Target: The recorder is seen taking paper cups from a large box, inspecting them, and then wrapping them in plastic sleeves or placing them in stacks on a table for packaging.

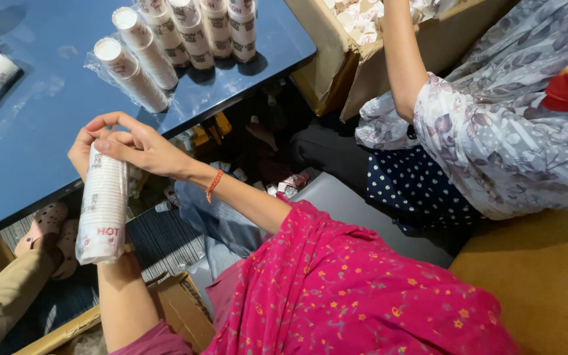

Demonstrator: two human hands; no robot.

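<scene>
Two hands hold one tall stack of paper cups (103, 210) near the blue table (27, 131). Right hand (133, 144) pinches its top; left hand (110, 253) cups the bottom. It looks light and bendy, so hold both ends.

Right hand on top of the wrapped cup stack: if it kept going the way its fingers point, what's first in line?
Likely the left hand. The right hand lies over the top of the tall white plastic-wrapped paper cup stack, fingers pointing left at the left hand's fingers gripping that same end. They look touching already, though depth is unclear.
</scene>
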